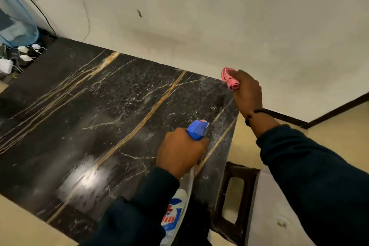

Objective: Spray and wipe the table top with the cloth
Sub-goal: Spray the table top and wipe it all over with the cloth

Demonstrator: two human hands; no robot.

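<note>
The left hand [179,150], low in the centre of the frame, grips the spray bottle [175,213] by its neck, blue nozzle [197,129] pointing toward the right end of the table [83,106]. The right hand [246,92], at right of centre, clutches the bunched pink cloth [229,79] above the table's far right corner. Fine mist seems to lie on the dark marble around the nozzle. To spray well, I judge the nozzle should tilt down at the top, not at the wall, with short pulls spread leftward. The cloth should then open flat and press in overlapping strokes, working from the wall edge toward the lower left of the frame.
</note>
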